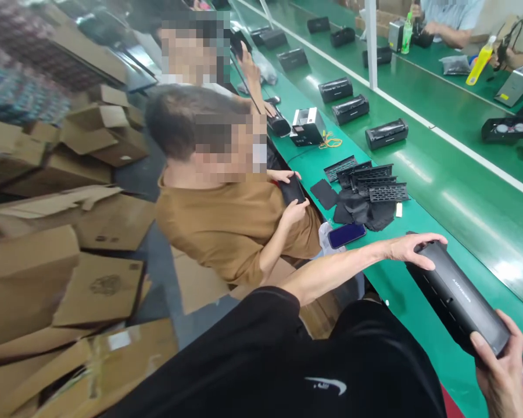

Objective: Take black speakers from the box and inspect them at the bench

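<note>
Now | speaker [455, 296] held over tabletop [462, 191] edge | left hand [412, 248] grip clasps far end, right hand [499, 363] grip near end | likely stiff, hefty, smooth-slippery; hold both ends.

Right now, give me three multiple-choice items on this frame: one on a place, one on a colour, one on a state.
1. Where does the phone lie?
A. on the table edge, beside the co-worker
B. on a carton
C. on the floor

2. What colour is the table top?
A. grey
B. green
C. white

3. How is the long black speaker held?
A. in one hand only
B. lying untouched
C. by both hands, one at each end

Answers:
1. A, it rests at the near table edge.
2. B, the surface is green.
3. C, the left hand grips the far end and the right hand the near end.
</note>
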`<state>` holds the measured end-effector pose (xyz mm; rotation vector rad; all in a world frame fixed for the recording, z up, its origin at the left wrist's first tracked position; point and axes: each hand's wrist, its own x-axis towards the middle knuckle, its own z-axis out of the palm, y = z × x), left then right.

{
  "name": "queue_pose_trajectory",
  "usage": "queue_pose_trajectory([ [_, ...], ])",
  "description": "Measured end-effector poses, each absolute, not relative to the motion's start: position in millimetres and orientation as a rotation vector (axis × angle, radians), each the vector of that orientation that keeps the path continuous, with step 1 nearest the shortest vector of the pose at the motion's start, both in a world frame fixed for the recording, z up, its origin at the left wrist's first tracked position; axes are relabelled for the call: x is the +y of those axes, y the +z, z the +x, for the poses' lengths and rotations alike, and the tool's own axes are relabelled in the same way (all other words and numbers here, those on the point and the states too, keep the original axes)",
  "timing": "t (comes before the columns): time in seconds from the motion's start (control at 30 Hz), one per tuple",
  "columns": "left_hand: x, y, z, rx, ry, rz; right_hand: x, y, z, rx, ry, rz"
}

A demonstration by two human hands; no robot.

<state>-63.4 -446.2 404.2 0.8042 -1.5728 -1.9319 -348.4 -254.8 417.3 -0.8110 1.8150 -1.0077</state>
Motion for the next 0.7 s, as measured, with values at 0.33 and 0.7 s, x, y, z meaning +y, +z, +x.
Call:
queue_pose_trajectory([
  [0.33, -411, 365, -90, -1.294, -2.296, 1.379, -280, 403, -385, 1.57, -0.608, -0.223],
  [0.7, -388, 358, -105, -1.204, -2.285, 1.606, -270, 364, -394, 1.646, -0.735, -0.061],
])
